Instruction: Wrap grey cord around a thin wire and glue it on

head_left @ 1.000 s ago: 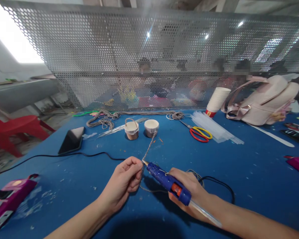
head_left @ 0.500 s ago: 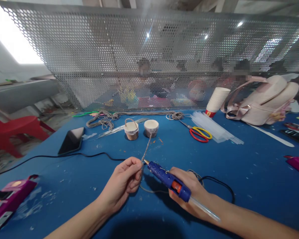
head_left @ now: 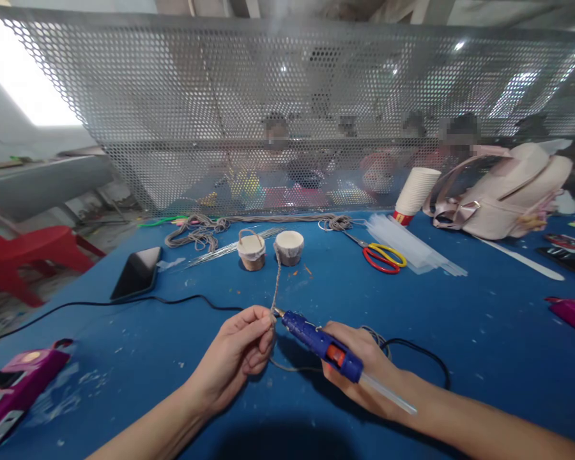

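A thin twisted cord [head_left: 276, 281] is pinched between the thumb and forefinger of the left hand [head_left: 242, 342], whose other fingers are curled in. The cord is grey-brown, rope-like and slightly bowed; it is extended away from the fingertips above the blue table [head_left: 172, 358], its far end being seen against the left side of a small cup [head_left: 291, 251] (whether the two are touching cannot be told). A blue glue gun [head_left: 311, 335] is gripped in the right hand [head_left: 364, 351], the fingers being wrapped around its mostly hidden handle. The barrel is flecked with pale specks, an orange-red part is exposed through an opening near the rear, and a translucent glue stick [head_left: 388, 394] is seen protruding behind. The nozzle [head_left: 279, 312] is held close beside the left fingertips.
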A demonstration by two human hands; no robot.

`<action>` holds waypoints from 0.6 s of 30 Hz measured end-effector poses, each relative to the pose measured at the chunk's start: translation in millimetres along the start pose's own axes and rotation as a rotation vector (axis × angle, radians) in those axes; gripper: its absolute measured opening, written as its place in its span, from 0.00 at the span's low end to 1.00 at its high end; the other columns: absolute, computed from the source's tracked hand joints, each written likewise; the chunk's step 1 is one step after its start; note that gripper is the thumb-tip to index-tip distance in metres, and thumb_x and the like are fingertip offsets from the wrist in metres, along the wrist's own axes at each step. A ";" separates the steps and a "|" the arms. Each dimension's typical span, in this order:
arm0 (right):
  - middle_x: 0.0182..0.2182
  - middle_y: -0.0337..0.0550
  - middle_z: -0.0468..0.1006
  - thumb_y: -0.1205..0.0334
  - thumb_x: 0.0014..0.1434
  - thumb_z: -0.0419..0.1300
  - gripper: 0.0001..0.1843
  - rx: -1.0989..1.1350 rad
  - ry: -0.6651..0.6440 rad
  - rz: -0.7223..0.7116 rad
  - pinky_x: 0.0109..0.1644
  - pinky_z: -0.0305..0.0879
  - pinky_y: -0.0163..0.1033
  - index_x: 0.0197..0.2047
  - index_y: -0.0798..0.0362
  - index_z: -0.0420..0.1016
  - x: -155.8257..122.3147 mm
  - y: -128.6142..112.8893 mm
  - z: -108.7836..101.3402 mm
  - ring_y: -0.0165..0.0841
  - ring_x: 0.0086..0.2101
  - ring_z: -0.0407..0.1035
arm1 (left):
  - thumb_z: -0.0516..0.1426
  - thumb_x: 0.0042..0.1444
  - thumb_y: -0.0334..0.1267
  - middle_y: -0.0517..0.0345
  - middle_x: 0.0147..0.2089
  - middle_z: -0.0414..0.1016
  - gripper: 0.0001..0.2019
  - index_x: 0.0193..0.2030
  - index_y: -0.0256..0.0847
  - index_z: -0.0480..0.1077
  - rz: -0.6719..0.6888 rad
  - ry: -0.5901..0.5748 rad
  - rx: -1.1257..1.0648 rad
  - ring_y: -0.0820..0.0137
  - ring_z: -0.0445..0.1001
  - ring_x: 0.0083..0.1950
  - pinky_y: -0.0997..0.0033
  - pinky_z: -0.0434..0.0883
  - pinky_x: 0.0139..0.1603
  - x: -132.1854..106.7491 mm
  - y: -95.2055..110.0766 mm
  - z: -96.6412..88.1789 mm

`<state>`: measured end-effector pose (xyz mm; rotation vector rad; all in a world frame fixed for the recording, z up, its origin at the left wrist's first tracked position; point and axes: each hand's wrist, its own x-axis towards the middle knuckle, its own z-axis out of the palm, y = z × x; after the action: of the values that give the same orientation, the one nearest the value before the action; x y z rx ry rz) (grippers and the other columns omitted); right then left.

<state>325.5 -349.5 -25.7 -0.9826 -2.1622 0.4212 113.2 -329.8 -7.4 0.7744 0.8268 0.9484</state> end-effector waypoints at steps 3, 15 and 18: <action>0.24 0.39 0.71 0.67 0.54 0.52 0.02 -0.012 0.024 0.023 0.28 0.60 0.32 0.33 0.52 0.63 -0.3 1.5 -0.1 0.28 0.23 0.64 | 0.59 0.53 0.37 0.66 0.17 0.61 0.10 0.26 0.38 0.64 0.000 0.008 -0.014 0.84 0.50 0.15 0.80 0.43 0.16 -0.2 1.2 -0.5; 0.24 0.39 0.69 0.66 0.55 0.52 0.03 0.081 0.028 -0.100 0.26 0.58 0.32 0.36 0.52 0.62 -0.3 1.2 0.4 0.28 0.23 0.62 | 0.61 0.51 0.36 0.67 0.17 0.59 0.11 0.23 0.37 0.64 0.008 0.031 -0.023 0.84 0.46 0.16 0.82 0.45 0.16 0.3 0.6 2.2; 0.25 0.39 0.69 0.66 0.55 0.52 0.02 0.044 0.020 -0.070 0.27 0.58 0.33 0.35 0.52 0.63 0.5 0.1 -0.5 0.28 0.23 0.63 | 0.61 0.51 0.36 0.66 0.16 0.59 0.11 0.23 0.37 0.64 0.001 0.025 -0.036 0.84 0.47 0.16 0.82 0.45 0.15 0.3 1.9 2.0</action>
<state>325.7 -349.1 -25.1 -0.8811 -2.1537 0.4218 114.3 -329.2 -4.9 0.7325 0.8293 0.9730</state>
